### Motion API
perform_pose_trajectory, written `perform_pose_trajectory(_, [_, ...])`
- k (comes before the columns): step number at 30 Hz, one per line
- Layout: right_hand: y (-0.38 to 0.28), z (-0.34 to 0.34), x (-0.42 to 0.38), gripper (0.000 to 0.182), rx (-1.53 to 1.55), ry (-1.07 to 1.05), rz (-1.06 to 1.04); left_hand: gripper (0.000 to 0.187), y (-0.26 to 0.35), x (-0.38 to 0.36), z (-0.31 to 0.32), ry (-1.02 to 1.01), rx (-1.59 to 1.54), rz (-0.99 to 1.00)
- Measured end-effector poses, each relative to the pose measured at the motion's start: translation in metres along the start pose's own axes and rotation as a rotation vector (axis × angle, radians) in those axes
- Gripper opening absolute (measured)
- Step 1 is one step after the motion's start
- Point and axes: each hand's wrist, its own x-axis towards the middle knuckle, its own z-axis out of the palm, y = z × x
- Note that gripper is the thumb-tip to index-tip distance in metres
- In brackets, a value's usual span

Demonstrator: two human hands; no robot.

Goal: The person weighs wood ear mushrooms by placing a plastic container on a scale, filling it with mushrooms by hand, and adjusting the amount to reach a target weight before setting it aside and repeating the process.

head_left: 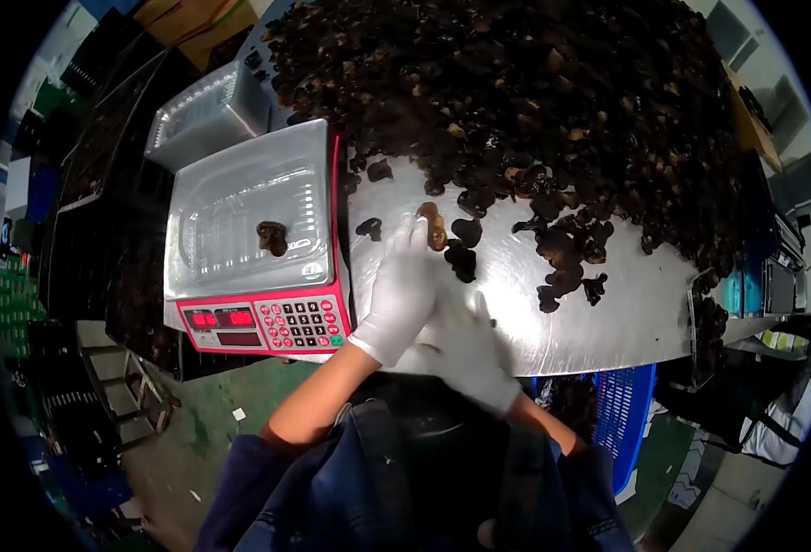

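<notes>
Mushroom in hand: a brownish dried mushroom piece (435,225) sits at the fingertips of the left hand (403,293), on the bare metal of the steel table (635,313), at the near edge of the big heap.
Left hand: white-gloved, fingers closed in a pinch on that piece (the grip looks light, at the tips only).
Right hand: the right hand (468,348) is also white-gloved and blurred, lying low on the table under the left wrist; I cannot tell whether it is open or closed, and nothing shows in it.
Doing it well: my judgement is to lift one piece cleanly from the heap edge without dragging its neighbours, and carry it across to the tray so that it lands inside the rim.
Heap: a mushroom pile (552,92) covers the far half of the table; too many to count, with some loose pieces (566,258) scattered near the hands.
Scale: one electronic scale (267,322), red-framed, just left of the table.
Tray on scale: one clear plastic tray (240,193) holding one mushroom (273,237).
Spare trays: a stack of clear trays (207,110) behind the scale (count unclear).
Crate: one blue crate (624,405) below the table edge.
</notes>
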Motion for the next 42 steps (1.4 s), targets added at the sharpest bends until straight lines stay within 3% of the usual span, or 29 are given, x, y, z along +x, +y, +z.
perform_pose_trajectory(1, [0.015, -0.012, -0.018, 0.068, 0.253, -0.036, 0.253, 0.050, 0.016, 0.017, -0.013, -0.160, 0.005, -0.132])
perform_pose_trajectory(3, [0.018, -0.046, -0.074, 0.080, -0.617, 0.005, 0.399, 0.053, 0.021, 0.028, -0.005, -0.164, 0.029, -0.152])
perform_pose_trajectory(5, [0.022, -0.074, -0.152, 0.082, -0.677, 0.056, 0.734, 0.060, 0.026, 0.037, 0.004, -0.163, -0.028, -0.228])
perform_pose_trajectory(6, [0.047, -0.073, -0.202, 0.077, -0.903, 0.147, 0.732, 0.058, 0.023, 0.035, 0.016, -0.126, -0.022, -0.204])
perform_pose_trajectory(8, [0.057, -0.090, -0.238, 0.071, -0.886, 0.341, 0.832, 0.056, 0.032, 0.031, 0.033, -0.107, -0.027, -0.165])
perform_pose_trajectory(10, [0.055, -0.109, -0.205, 0.067, -0.804, 0.471, 0.735, 0.047, 0.045, 0.019, 0.034, -0.116, -0.265, -0.134])
perform_pose_trajectory(13, [0.052, -0.115, -0.112, 0.070, -0.595, 0.587, 0.495, 0.043, 0.056, 0.000, 0.033, -0.150, -0.397, 0.046])
perform_pose_trajectory(15, [0.065, -0.112, -0.058, 0.072, -0.496, 0.690, 0.386, 0.044, 0.057, -0.002, 0.036, -0.199, -0.349, 0.054])
perform_pose_trajectory(17, [0.071, -0.103, -0.017, 0.070, -0.417, 0.676, 0.397, 0.044, 0.059, 0.001, 0.028, -0.166, -0.367, 0.074])
perform_pose_trajectory(23, [0.061, -0.063, 0.005, 0.052, -0.375, 0.475, 0.084, 0.044, 0.050, 0.049, 0.030, 0.020, -0.154, 0.049])
perform_pose_trajectory(25, [0.049, -0.076, 0.006, 0.047, -0.298, 0.526, 0.080, 0.042, 0.047, 0.083, 0.041, 0.139, 0.010, 0.039])
perform_pose_trajectory(26, [0.052, -0.082, 0.009, 0.047, -0.298, 0.525, 0.079, 0.035, 0.046, 0.094, 0.041, 0.100, 0.120, 0.001])
perform_pose_trajectory(28, [0.070, -0.103, 0.022, 0.034, -0.326, 0.720, 0.027, 0.029, 0.038, 0.114, 0.051, 0.059, 0.229, -0.037])
perform_pose_trajectory(31, [0.088, -0.145, 0.050, 0.036, -0.370, 0.691, 0.206, 0.019, 0.016, 0.120, 0.077, -0.015, 0.341, -0.134])
perform_pose_trajectory(33, [0.108, -0.158, 0.066, 0.040, -0.497, 0.527, 0.354, 0.014, 0.017, 0.108, 0.057, 0.078, 0.103, -0.007])
perform_pose_trajectory(35, [0.125, -0.154, 0.070, 0.033, -0.528, 0.534, 0.316, 0.014, 0.021, 0.094, 0.045, 0.123, 0.045, 0.005])
perform_pose_trajectory(38, [0.131, -0.152, 0.067, 0.014, -0.389, 0.627, 0.142, 0.014, 0.023, 0.073, 0.026, -0.084, -0.100, -0.158])
perform_pose_trajectory(41, [0.117, -0.156, 0.033, 0.015, -0.326, 0.596, 0.176, 0.015, 0.030, 0.069, 0.000, -0.228, -0.259, -0.183])
perform_pose_trajectory(42, [0.118, -0.156, 0.023, 0.020, -0.345, 0.541, 0.191, 0.017, 0.035, 0.075, 0.000, -0.152, -0.193, -0.145])
